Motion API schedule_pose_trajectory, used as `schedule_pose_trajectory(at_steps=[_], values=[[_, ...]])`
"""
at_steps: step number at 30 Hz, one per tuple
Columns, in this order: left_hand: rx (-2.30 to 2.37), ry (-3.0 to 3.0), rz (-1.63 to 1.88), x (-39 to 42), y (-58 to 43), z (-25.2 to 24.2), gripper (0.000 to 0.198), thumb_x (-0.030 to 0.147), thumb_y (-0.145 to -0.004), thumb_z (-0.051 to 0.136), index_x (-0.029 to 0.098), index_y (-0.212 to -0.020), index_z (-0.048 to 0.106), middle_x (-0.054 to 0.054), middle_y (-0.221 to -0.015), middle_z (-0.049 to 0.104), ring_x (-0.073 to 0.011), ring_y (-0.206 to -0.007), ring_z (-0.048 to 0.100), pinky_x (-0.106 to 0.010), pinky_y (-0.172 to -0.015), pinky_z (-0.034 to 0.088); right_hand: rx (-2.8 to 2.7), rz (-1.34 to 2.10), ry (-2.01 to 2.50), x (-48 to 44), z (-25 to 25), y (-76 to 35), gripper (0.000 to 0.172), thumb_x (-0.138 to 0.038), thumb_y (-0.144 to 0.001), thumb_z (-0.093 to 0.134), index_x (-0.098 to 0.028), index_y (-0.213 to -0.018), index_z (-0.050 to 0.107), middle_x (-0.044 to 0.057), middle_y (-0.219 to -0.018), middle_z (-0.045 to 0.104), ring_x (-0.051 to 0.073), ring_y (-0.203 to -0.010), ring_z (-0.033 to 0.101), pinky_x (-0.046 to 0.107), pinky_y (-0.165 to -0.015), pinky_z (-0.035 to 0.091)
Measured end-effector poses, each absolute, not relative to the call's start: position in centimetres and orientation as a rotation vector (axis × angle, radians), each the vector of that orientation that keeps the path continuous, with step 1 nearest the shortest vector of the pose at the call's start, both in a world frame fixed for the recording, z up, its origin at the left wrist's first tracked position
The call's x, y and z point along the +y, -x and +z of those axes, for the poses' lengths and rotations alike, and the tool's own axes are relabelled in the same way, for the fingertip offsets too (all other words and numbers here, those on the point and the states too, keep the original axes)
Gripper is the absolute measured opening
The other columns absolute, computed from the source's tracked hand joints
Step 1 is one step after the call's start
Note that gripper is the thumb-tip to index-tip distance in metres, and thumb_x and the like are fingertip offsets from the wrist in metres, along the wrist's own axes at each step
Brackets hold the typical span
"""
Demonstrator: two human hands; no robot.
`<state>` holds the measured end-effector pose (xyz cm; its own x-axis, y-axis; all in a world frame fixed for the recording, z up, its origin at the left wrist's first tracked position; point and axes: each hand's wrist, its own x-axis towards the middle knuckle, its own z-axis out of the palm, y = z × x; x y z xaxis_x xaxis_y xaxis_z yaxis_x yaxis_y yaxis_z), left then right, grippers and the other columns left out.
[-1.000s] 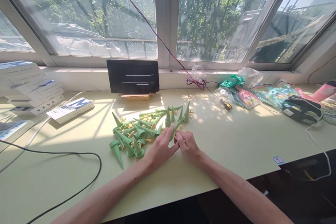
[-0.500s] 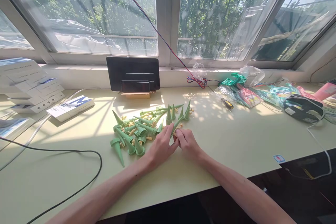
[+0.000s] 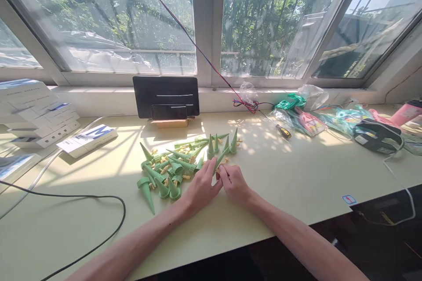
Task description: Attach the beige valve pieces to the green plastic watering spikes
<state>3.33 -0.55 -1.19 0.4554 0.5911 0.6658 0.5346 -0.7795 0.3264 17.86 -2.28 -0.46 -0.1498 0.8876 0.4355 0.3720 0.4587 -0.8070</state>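
Note:
My left hand (image 3: 205,183) is closed around a green plastic watering spike (image 3: 222,156), whose pointed end sticks out past the fingers, up and to the right. Against it, my right hand (image 3: 235,181) pinches a small yellow piece (image 3: 218,168), mostly hidden by the fingers. The fingertips of both hands meet. To the left lies a heap of similar green spikes (image 3: 176,167) with small yellow valve-like pieces among them. Several spikes stand point-up just beyond my hands, such as the upright spike (image 3: 234,142).
A tablet (image 3: 165,92) and phone lean on a stand at the back. White boxes (image 3: 42,109) are stacked at left, near a flat box (image 3: 87,140) and a black cable (image 3: 122,210). At right are a screwdriver (image 3: 282,131), bagged items (image 3: 310,122) and a black device (image 3: 377,135).
The view has shifted slightly. Both hands stay together at the same spot, and the fingers of my right hand have turned a little on the yellow piece.

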Motion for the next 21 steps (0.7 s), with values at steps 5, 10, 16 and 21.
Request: schedule_pose_trajectory(at_steps=[5,10,16,21], values=[[1.017,-2.602,1.248,-0.45,-3.33,-1.37,0.051,0.016,-0.090,0.049,0.017,-0.140,0.038,-0.011,-0.102,0.062,-0.0194,-0.085,0.065,-0.031,-0.073,0.056,-1.722,0.655,1.086,-2.27,-0.33,-17.80,0.037,-0.025,-0.097,0.036,-0.020,-0.063,0.049,-0.001,-0.056,0.050,0.012,-0.051,0.046,0.025,-0.055,0.037],[1.039,-2.548,1.239,-0.40,-3.44,-1.39,0.045,0.018,-0.092,0.049,0.017,-0.136,0.041,-0.009,-0.098,0.061,-0.0178,-0.081,0.063,-0.030,-0.072,0.055,-1.582,0.872,1.066,-2.23,-0.35,-17.50,0.040,-0.028,-0.097,0.037,-0.020,-0.059,0.047,-0.003,-0.050,0.043,0.011,-0.047,0.041,0.025,-0.050,0.035],[1.055,-2.542,1.217,-0.32,-3.39,-1.46,0.042,0.018,-0.092,0.049,0.016,-0.133,0.042,-0.009,-0.098,0.059,-0.0177,-0.080,0.062,-0.031,-0.073,0.055,-1.526,0.979,1.057,-2.19,-0.51,-17.38,0.041,-0.032,-0.097,0.037,-0.020,-0.059,0.047,-0.005,-0.047,0.037,0.011,-0.044,0.036,0.024,-0.047,0.032],[1.019,-2.583,1.259,-0.29,-3.35,-1.49,0.046,0.017,-0.091,0.049,0.017,-0.136,0.040,-0.010,-0.100,0.061,-0.0192,-0.084,0.064,-0.030,-0.074,0.055,-1.663,0.728,1.090,-2.29,-0.24,-17.56,0.038,-0.028,-0.097,0.036,-0.020,-0.061,0.048,-0.001,-0.054,0.048,0.012,-0.050,0.044,0.025,-0.054,0.035]])
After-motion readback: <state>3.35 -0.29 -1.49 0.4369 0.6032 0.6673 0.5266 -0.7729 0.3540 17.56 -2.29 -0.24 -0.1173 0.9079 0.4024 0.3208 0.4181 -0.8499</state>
